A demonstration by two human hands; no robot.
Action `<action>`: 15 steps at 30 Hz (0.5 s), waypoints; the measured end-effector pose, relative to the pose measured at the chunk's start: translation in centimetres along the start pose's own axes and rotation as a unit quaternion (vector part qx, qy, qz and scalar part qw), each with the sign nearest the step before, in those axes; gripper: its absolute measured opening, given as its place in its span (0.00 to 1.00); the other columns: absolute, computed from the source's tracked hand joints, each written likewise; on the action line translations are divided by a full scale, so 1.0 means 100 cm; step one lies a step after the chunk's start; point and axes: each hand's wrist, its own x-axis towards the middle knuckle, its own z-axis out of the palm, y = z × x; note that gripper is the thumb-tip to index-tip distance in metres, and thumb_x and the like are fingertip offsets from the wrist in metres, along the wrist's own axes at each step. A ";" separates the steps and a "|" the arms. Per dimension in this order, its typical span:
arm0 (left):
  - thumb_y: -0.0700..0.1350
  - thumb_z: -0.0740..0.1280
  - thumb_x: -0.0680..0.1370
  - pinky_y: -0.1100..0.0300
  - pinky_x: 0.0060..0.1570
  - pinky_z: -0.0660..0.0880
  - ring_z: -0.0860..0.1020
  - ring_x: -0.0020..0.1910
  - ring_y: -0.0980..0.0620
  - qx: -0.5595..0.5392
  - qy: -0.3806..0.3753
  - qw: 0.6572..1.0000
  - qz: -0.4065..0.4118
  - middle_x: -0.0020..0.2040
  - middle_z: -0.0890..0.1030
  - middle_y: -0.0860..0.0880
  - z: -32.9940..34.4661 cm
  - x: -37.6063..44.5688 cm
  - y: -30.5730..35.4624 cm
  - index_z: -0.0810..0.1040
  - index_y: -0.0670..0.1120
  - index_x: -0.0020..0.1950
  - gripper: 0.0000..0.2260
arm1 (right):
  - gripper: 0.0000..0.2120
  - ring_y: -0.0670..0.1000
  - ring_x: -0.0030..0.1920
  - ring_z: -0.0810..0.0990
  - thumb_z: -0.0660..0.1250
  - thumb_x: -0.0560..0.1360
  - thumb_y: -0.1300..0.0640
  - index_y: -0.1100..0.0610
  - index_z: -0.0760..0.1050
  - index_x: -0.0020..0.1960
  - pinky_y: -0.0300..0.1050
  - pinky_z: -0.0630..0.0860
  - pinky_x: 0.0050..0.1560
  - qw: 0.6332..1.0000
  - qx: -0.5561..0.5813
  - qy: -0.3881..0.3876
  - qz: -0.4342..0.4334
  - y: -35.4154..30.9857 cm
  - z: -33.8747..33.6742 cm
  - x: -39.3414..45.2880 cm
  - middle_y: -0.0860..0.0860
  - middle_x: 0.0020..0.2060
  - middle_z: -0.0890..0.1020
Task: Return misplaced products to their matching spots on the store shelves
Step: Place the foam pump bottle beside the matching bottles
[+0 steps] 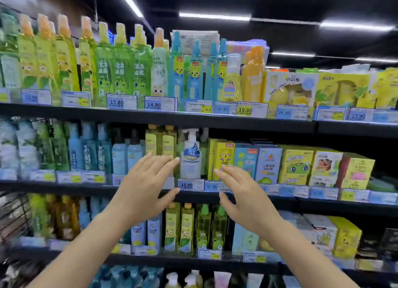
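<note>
A white pump bottle with a blue label stands upright on the middle shelf, between yellow-green bottles on its left and a yellow carton on its right. My left hand is raised just left of the bottle, fingers spread and straight, fingertips close to its side. My right hand is raised to the bottle's right, fingers spread, in front of the yellow carton. Neither hand holds anything. The pump bottle stands free between the two hands.
The top shelf carries tall green, yellow and blue spray bottles and boxed sets with price tags. The lower shelf holds yellow-green bottles and boxes. A black wire rack sits at the far left.
</note>
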 end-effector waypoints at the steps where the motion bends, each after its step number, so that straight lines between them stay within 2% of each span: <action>1: 0.59 0.58 0.77 0.48 0.69 0.64 0.74 0.64 0.46 -0.005 0.000 1.000 0.001 0.65 0.76 0.46 0.008 -0.001 -0.007 0.71 0.43 0.70 0.28 | 0.25 0.50 0.73 0.61 0.62 0.77 0.54 0.52 0.63 0.73 0.44 0.57 0.72 1.000 0.008 0.002 0.001 0.001 0.010 0.004 0.50 0.71 0.67; 5: 0.58 0.59 0.77 0.47 0.69 0.65 0.72 0.65 0.47 -0.017 -0.001 1.000 0.016 0.67 0.75 0.46 0.036 0.000 -0.031 0.71 0.43 0.70 0.28 | 0.26 0.47 0.73 0.59 0.62 0.78 0.52 0.51 0.61 0.74 0.36 0.51 0.71 0.999 0.020 -0.015 0.039 -0.004 0.039 0.020 0.48 0.72 0.66; 10: 0.55 0.62 0.76 0.46 0.67 0.66 0.72 0.64 0.46 -0.034 0.021 0.997 0.060 0.66 0.75 0.46 0.058 0.001 -0.056 0.71 0.43 0.70 0.26 | 0.28 0.44 0.72 0.58 0.63 0.77 0.52 0.53 0.57 0.75 0.36 0.53 0.72 0.997 0.037 0.009 0.064 -0.016 0.063 0.047 0.46 0.72 0.64; 15: 0.53 0.63 0.75 0.50 0.68 0.63 0.71 0.62 0.47 -0.057 0.049 0.993 0.086 0.63 0.76 0.47 0.067 0.005 -0.075 0.72 0.43 0.68 0.24 | 0.32 0.44 0.72 0.57 0.63 0.77 0.50 0.52 0.52 0.76 0.29 0.50 0.64 0.987 0.082 0.029 0.133 -0.023 0.073 0.080 0.46 0.72 0.62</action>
